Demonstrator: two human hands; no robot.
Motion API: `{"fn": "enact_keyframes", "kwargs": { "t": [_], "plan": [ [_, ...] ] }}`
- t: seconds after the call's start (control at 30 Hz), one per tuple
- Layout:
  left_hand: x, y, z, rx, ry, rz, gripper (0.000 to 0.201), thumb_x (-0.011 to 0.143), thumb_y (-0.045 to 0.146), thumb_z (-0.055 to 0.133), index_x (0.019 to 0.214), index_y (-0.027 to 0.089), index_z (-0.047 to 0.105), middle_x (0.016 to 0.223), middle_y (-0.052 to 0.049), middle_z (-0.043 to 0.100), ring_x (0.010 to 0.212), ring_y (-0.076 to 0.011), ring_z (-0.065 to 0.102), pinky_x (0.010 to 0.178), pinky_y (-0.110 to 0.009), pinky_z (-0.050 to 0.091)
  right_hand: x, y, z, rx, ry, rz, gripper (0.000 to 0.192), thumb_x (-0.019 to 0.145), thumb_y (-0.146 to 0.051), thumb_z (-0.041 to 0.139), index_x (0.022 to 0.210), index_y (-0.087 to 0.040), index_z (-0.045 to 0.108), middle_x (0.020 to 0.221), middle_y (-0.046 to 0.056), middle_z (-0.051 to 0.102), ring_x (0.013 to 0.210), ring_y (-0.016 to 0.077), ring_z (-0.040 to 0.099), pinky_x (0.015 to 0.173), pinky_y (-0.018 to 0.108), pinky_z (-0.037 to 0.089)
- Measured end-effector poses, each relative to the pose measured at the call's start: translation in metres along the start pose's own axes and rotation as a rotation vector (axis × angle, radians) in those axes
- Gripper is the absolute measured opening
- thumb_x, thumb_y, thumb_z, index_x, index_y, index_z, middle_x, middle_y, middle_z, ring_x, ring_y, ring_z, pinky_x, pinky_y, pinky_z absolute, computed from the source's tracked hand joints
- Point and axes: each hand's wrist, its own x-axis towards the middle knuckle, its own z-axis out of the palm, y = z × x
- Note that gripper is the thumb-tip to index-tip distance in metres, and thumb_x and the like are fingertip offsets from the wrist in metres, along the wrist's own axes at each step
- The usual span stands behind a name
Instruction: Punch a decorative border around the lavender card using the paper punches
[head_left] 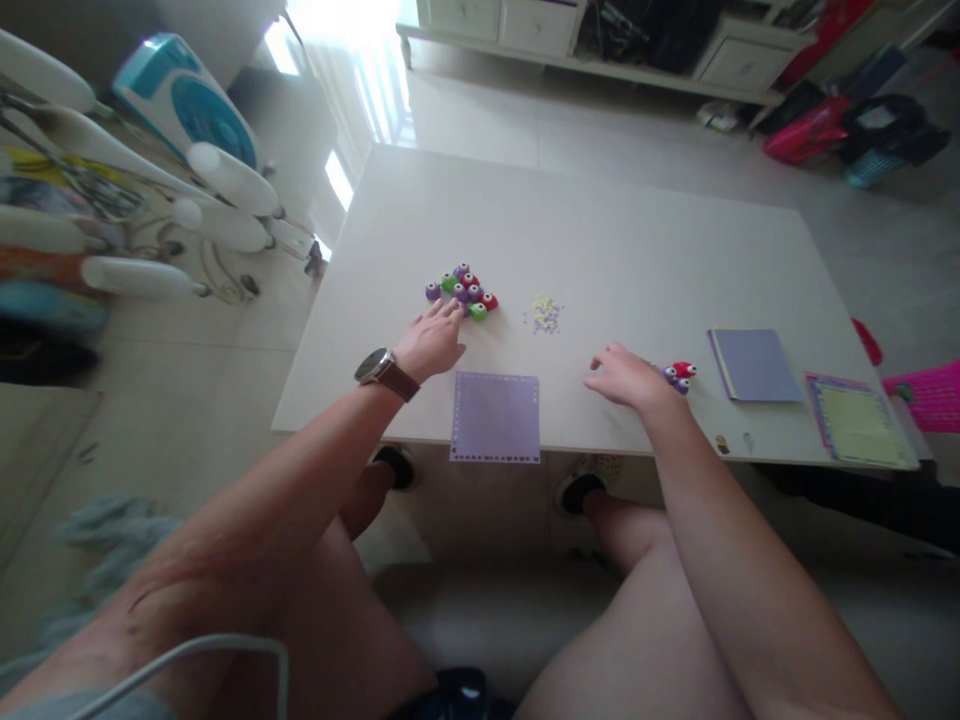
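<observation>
Seven small punches (463, 291), purple, green and red, cluster at 11 o'clock on the tabletop (615, 240). Left hand (431, 340), fingers loosely apart, touches the cluster's near edge. Right hand (626, 378), fingers curled, rests beside two more punches (679, 374) at 3 o'clock. One lilac sheet (495, 416) lies between the hands; paper confetti (546, 313) lies beyond it.

purple sheet (495, 416) overhanging table edge (337, 431); punches (680, 375) partly behind right hand (626, 378)
</observation>
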Motion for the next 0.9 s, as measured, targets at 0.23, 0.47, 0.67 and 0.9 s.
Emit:
{"fn": "enact_keyframes", "kwargs": {
  "t": [0.23, 0.47, 0.67, 0.9],
  "plan": [
    [0.001, 0.001, -0.01, -0.063, 0.046, 0.016, 0.053, 0.09, 0.027, 0.058, 0.142, 0.017, 0.054, 0.137, -0.015, 0.058, 0.121, -0.0291, 0.062, 0.105, -0.04, 0.049, 0.003, 0.0, 0.003, 0.027, 0.021, -0.052, 0.037, 0.091, -0.037, 0.059, 0.119, -0.017, 0.072, 0.128, 0.015, 0.065, 0.107, 0.0282, 0.068, 0.095, 0.038, 0.05],
    [0.001, 0.008, -0.002, -0.086, -0.012, 0.021, 0.037, 0.086, 0.017, 0.057, 0.122, 0.017, 0.067, 0.119, -0.013, 0.062, 0.096, -0.0236, 0.064, 0.086, -0.036, 0.05, 0.002, -0.002, 0.002, 0.042, 0.009, -0.067, 0.037, 0.09, -0.035, 0.06, 0.119, -0.017, 0.073, 0.129, 0.017, 0.067, 0.11, 0.0304, 0.069, 0.095, 0.039, 0.051],
    [-0.003, 0.03, 0.017, -0.129, 0.028, 0.09, 0.025, 0.085, 0.009, 0.051, 0.099, 0.02, 0.069, 0.097, -0.009, 0.064, 0.079, -0.02, 0.06, 0.068, -0.033, 0.043, 0.003, -0.006, 0.003, 0.079, 0.059, -0.16, 0.031, 0.089, -0.03, 0.063, 0.114, -0.015, 0.075, 0.123, 0.017, 0.072, 0.109, 0.0302, 0.069, 0.093, 0.037, 0.051],
    [-0.012, 0.06, 0.025, -0.276, 0.074, 0.271, 0.04, 0.085, 0.006, 0.051, 0.12, 0.021, 0.059, 0.101, -0.008, 0.071, 0.093, -0.0228, 0.066, 0.078, -0.033, 0.048, -0.003, -0.031, 0.004, 0.393, 0.147, -0.449, 0.022, 0.089, -0.023, 0.069, 0.11, -0.018, 0.072, 0.108, 0.009, 0.076, 0.089, 0.0205, 0.07, 0.082, 0.031, 0.053]
  ]
}}
